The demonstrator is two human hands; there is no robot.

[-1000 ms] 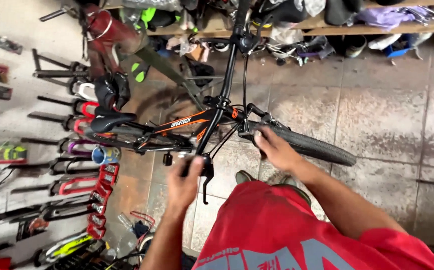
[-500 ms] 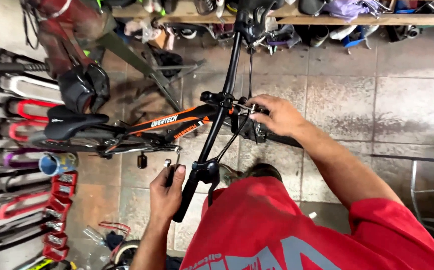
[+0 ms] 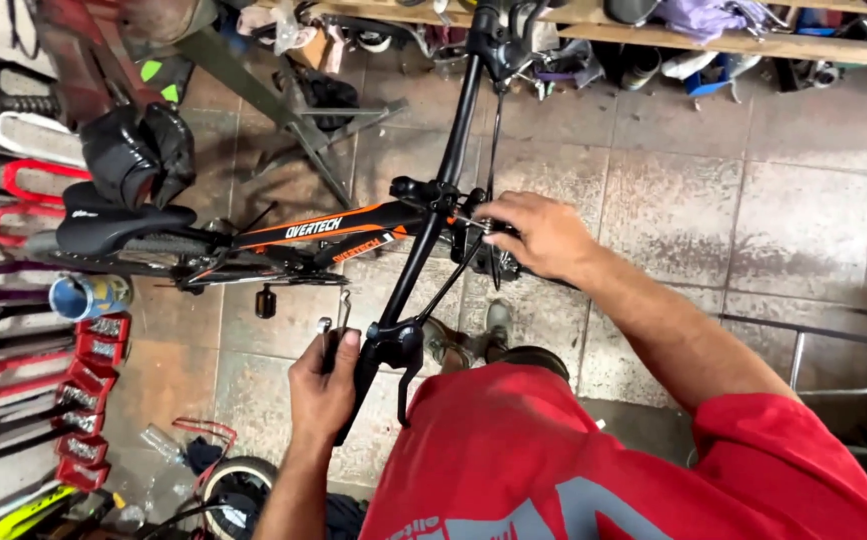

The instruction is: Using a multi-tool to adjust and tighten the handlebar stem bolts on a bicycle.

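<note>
Above the black bicycle frame [image 3: 293, 235], our left hand [image 3: 325, 385] gripped the handlebar [image 3: 423, 255] end, our right hand [image 3: 538, 235] pinched the cable by its stem

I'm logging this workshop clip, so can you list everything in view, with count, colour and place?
bicycle: one, black and orange, centre, seen from above
handlebar: one, black, running from top centre down to the left hand
saddle: one, black, left
brake lever: one, black, beside the left hand
small tools: two thin metal ones, held in the left hand
frames: several, red, white and purple, left edge
can: one, blue, left
shelf: one, wooden, top, with assorted clutter
floor: tiled, grey-brown
shirt: one, red, bottom right
left hand: on the lower handlebar grip
right hand: at the stem, fingers on a cable
</note>
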